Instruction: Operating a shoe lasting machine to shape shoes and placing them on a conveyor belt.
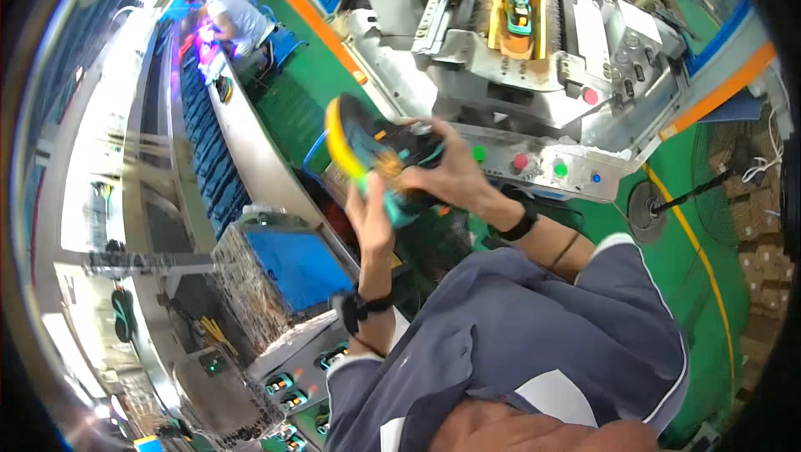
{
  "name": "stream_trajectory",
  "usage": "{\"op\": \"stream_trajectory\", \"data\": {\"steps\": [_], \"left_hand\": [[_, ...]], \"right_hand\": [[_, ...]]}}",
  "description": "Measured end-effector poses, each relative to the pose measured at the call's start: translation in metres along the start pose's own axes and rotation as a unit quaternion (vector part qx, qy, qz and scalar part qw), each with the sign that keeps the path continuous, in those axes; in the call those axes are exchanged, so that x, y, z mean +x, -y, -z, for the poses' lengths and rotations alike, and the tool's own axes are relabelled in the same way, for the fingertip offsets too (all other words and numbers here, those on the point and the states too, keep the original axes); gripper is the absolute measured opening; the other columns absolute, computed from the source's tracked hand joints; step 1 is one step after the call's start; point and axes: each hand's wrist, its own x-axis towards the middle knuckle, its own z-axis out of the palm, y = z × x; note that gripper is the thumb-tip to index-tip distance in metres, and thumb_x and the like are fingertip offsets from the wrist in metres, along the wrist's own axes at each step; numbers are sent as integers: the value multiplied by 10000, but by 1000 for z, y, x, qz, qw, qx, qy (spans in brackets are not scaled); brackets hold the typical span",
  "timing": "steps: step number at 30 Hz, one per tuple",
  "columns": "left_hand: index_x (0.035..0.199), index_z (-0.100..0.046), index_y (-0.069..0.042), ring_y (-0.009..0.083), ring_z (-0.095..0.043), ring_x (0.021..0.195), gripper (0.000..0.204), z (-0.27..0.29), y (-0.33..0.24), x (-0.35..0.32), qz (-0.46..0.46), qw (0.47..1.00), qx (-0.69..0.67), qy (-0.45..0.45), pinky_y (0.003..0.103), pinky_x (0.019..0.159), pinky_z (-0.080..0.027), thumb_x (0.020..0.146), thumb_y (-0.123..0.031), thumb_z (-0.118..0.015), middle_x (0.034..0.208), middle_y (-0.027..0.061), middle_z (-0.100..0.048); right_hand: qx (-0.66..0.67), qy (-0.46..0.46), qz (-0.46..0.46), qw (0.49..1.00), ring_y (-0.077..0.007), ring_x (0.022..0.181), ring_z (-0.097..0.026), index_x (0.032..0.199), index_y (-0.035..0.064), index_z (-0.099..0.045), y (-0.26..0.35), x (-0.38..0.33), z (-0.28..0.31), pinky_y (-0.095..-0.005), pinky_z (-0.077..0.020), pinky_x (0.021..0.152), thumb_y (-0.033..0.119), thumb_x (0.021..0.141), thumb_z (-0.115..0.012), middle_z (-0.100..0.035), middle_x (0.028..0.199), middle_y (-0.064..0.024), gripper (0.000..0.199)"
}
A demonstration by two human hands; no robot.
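Note:
A sneaker [371,147] with a dark upper and a yellow, green and teal sole is raised in front of me, tilted. My left hand [371,214] grips it from below, at the teal end of the sole. My right hand [455,172] is wrapped round the shoe's upper near its opening. Motion blurs the shoe, and the fingers hide part of its upper. Beyond my hands is a metal machine [501,68], where another teal and black piece [520,14] sits in an orange-brown holder [516,47].
Red, green and blue buttons line the machine's front panel [542,164]. On the left runs a long conveyor [209,135], with a co-worker [238,22] seated at its far end. A blue-topped box [296,268] stands beside it. Several shoes [292,399] lie lower left; a fan [655,202] stands right.

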Motion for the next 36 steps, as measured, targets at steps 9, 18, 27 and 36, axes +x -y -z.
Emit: {"op": "stream_trajectory", "data": {"steps": [9,18,27,36], "left_hand": [[1335,-476,28,189,-617,1009,635,-268,27,169,53,974,-59,212,309,865,-480,907,-422,-609,1190,126,-611],[1382,-330,78,376,-597,1091,881,-468,114,312,-55,962,134,230,425,945,-457,762,-407,-727,1142,299,-605],[1170,-511,72,283,-644,920,622,-486,184,386,20,975,180,129,423,823,-516,674,-194,-774,1005,191,-643],[1232,-521,50,160,-593,964,534,-241,53,242,246,912,-222,240,300,873,-480,757,-59,-738,1098,91,-615]], "right_hand": [[-152,-366,-95,913,-164,897,-605,1214,-7,-535,-16,11,255,-307,-505,820,71,656,-779,-634,1035,-83,614],[-195,-505,-49,839,-139,899,-612,1235,21,-542,21,0,339,-256,-499,818,-25,702,-702,-628,1034,-59,558],[-341,-466,-107,809,-125,796,-611,1115,-31,-593,11,113,386,-261,-500,757,113,676,-764,-666,924,-63,493],[-569,-185,-304,741,-297,843,-684,1012,-32,-665,-48,323,374,-360,-526,743,332,636,-786,-689,909,-217,537]]}}
